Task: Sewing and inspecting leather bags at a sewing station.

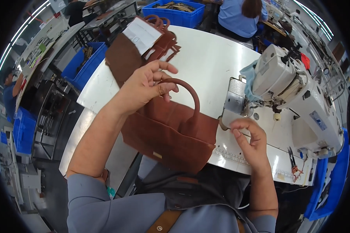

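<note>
A reddish-brown leather handbag (169, 139) with an arched handle and a small gold-coloured plate leans at the table's near edge, above my lap. My left hand (146, 85) has the top of its handle (194, 97) between thumb and fingers. Part of the handle's far side is hidden behind that hand. My right hand (252, 141) is to the right of the bag, apart from it. Its thumb and fingertips come together in a pinch; I cannot make out anything between them. A white sewing machine (276, 73) stands beyond my right hand.
More brown bag pieces (124, 58) with handles lie at the far left of the white table (210, 50), a white sheet (142, 35) on them. Black-handled snips (291, 157) rest at the right edge. Blue bins (179, 13) surround the table; a person (237, 19) sits beyond it.
</note>
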The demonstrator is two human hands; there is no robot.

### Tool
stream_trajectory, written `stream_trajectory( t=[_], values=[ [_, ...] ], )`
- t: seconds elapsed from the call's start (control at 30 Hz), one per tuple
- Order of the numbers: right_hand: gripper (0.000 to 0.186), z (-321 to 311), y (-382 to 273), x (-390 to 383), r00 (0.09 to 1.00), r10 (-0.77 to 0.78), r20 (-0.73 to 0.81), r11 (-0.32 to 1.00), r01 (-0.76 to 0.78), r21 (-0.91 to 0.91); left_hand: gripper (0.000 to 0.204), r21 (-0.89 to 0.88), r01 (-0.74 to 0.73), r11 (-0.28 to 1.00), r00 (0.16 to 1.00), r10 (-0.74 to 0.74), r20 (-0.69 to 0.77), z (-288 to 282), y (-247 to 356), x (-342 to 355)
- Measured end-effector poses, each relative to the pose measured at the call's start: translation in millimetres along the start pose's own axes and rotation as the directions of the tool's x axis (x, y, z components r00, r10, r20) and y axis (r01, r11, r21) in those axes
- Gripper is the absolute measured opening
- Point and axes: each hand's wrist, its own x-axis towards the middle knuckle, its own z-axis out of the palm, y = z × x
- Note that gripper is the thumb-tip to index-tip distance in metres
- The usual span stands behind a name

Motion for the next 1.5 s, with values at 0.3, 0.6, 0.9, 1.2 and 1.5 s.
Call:
stream_trajectory(
  t=[0.3, 0.6, 0.9, 1.2, 1.5],
  values=[
    [0.043, 38.1, -8.7, -12.8, 0.974, 0.2, 0.107, 0.942, -0.221, 0.253, 0.047, -0.077, 0.007, 0.997, 0.996, 0.0, 0.094, 33.1, 53.9, -40.2],
    [0.012, 60.2, -22.4, -34.7, 0.984, 0.176, -0.027, 0.921, -0.155, 0.358, 0.035, 0.105, -0.097, 0.99, 0.952, 0.062, 0.3, 22.9, 82.1, -74.5],
    [0.012, 64.8, -22.2, -46.9, 0.987, 0.119, -0.11, 0.971, -0.092, 0.223, 0.032, 0.508, -0.059, 0.86, 0.987, -0.026, 0.159, 25.1, 90.7, -162.5],
    [0.021, 27.6, 1.4, -64.8, 0.97, 0.17, -0.172, 0.985, -0.162, 0.056, 0.034, -0.18, 0.02, 0.983, 0.637, -0.151, -0.756, -115.4, 28.7, -320.1],
    [0.02, 33.6, 13.6, -63.5, 0.978, 0.175, -0.117, 0.984, -0.179, -0.023, 0.035, -0.332, -0.273, 0.903, 0.045, -0.333, -0.942, -161.0, -42.2, -398.3]
  ],
)
